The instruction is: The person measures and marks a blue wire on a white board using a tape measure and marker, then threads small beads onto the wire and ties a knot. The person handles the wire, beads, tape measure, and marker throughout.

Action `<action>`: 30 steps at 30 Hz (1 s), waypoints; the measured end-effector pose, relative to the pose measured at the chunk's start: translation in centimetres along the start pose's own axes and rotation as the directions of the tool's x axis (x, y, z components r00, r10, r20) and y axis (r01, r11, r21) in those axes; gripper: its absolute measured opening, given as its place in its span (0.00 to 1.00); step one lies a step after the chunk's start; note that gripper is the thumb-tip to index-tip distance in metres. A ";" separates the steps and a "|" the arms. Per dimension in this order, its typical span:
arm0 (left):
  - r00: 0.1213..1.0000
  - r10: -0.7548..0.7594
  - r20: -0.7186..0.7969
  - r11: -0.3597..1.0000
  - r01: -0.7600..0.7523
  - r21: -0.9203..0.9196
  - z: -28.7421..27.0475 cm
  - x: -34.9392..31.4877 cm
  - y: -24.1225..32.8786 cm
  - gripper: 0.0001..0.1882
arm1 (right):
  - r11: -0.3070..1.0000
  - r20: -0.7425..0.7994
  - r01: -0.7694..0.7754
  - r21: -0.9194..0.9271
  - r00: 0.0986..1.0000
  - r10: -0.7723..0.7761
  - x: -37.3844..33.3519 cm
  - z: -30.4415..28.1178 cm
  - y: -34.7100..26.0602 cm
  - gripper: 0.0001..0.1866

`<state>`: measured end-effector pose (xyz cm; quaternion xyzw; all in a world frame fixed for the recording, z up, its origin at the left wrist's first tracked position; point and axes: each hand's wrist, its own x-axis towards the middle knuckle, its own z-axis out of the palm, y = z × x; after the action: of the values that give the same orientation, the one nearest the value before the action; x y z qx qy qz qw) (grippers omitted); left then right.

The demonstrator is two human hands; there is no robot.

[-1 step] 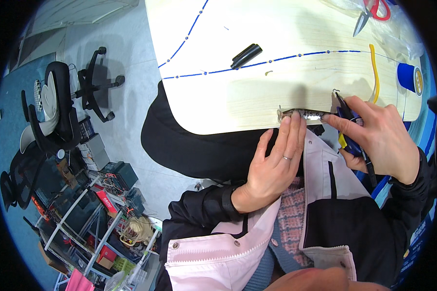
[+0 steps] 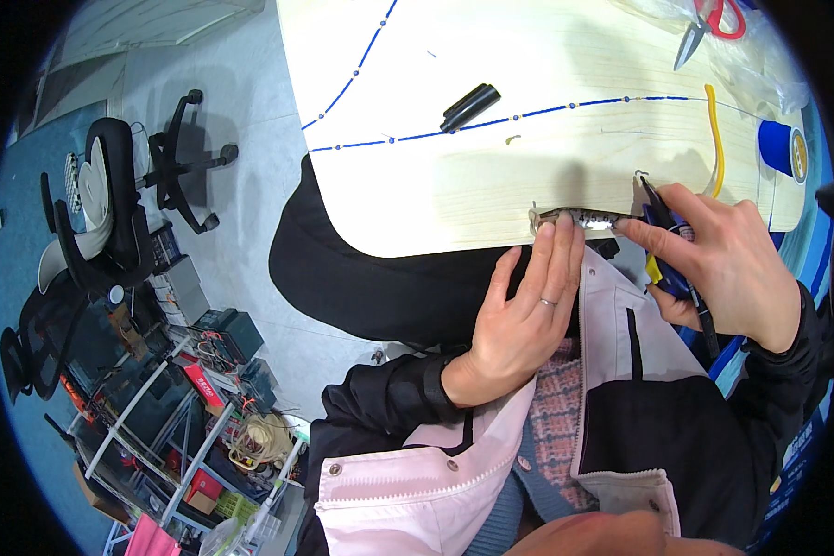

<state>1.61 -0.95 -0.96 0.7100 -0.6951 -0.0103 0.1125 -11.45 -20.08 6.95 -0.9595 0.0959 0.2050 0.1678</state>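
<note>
Along the near edge of the pale wooden board, the silver blade of a tape measure (image 2: pixel 595 221) lies pulled out. My left hand (image 2: pixel 524 324) rests on the blade with its fingers straight and flat, pressing it down; a ring is on one finger. My right hand (image 2: pixel 727 255) is closed around a black pen (image 2: pixel 651 196) and the dark blue tape measure case (image 2: pixel 663 262), which has a yellow part. The pen's tip touches the board next to a small dark curled mark. My right thumb or fingertip meets the blade's right end. Fingers partly hide the case.
Blue beaded string (image 2: pixel 572 106) crosses the wooden board (image 2: pixel 417 204). Short black cylindrical pieces (image 2: pixel 471 107) lie against it. At right are a yellow strip (image 2: pixel 716 139), a blue thread spool (image 2: pixel 782 148), red-handled scissors (image 2: pixel 713 26) and clear plastic. A black seat (image 2: pixel 343 287) sits under the board's edge.
</note>
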 end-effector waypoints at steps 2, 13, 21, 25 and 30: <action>1.000 -0.002 0.005 1.000 0.002 0.009 0.1 0.0 0.0 0.22 | 1.000 0.006 0.011 -0.010 1.000 -0.011 0.0 -0.2 0.0 0.27; 1.000 -0.008 -0.002 0.999 0.008 0.033 0.2 0.0 0.4 0.21 | 1.000 -0.034 0.010 -0.010 0.999 -0.010 -0.2 0.3 0.1 0.30; 1.000 0.002 0.004 0.994 -0.003 0.106 0.5 -0.1 0.5 0.21 | 1.000 -0.070 0.016 0.023 0.997 -0.014 -0.5 0.8 0.7 0.31; 1.000 -0.003 0.010 0.995 0.002 0.099 0.3 0.0 0.4 0.21 | 1.000 -0.083 0.004 0.022 0.997 -0.002 -0.8 1.0 0.9 0.29; 1.000 -0.014 -0.006 0.997 0.014 0.081 0.4 -0.1 0.3 0.20 | 1.000 -0.110 0.024 0.000 0.994 -0.024 -2.0 0.9 1.8 0.26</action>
<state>1.28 -0.93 -1.26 0.7188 -0.6897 0.0190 0.0853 -14.05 -21.20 6.49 -0.9703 0.0936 0.1498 0.1651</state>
